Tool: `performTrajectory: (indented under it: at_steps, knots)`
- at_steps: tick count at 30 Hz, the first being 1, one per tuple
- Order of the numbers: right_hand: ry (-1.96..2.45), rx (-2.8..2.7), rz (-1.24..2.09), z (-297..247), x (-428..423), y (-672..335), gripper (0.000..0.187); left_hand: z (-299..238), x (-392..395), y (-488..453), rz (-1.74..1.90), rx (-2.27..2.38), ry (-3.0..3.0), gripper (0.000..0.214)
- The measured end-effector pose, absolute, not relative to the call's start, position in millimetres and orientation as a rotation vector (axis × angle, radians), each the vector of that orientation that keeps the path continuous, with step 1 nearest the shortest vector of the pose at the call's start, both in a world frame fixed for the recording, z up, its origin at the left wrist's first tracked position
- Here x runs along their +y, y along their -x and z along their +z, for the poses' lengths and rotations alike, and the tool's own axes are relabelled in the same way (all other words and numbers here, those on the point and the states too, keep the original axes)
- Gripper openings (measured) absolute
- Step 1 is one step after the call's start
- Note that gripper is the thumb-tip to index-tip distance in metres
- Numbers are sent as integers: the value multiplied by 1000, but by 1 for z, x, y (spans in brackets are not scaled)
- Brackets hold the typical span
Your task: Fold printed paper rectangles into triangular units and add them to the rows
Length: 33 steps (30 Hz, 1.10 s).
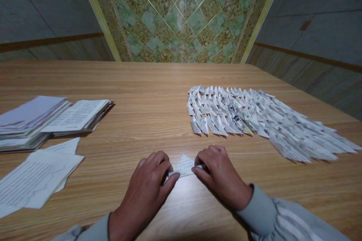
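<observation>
A small triangle of folded printed paper [185,165] lies on the wooden table [158,98] near its front edge. My left hand [147,192] pinches the paper's left corner with curled fingers. My right hand [220,175] presses and pinches its right corner, fingers curled too. Both hands rest on the tabletop, almost touching each other.
Rows of several finished folded paper triangles [254,116] cover the table's right side. At the left lie stacks of printed booklets [51,118] and loose torn printed sheets [36,177]. A tiled wall stands behind the table's far edge.
</observation>
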State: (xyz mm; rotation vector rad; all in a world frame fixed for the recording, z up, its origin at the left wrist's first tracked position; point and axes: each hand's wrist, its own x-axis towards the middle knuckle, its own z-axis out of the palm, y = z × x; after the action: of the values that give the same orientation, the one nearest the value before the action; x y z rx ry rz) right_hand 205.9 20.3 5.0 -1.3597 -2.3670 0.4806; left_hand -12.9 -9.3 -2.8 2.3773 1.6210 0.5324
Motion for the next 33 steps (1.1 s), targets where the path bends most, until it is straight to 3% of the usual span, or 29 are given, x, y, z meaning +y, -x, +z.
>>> performTrajectory:
  at_steps: [13,18,26,33]
  knots:
    - [1377,-2432,412,10,23,-204,12,-2,-8,14,520,1589,-2430,6]
    - [1384,-2415,387,10,22,-205,13,-3,-8,10,626,1375,-2741,17]
    - [1009,-2477,190,7,24,-204,13,-4,-4,9,645,1287,-2792,2]
    - [1006,-2540,122,5,22,-201,13,-8,0,7,855,1308,-2818,17]
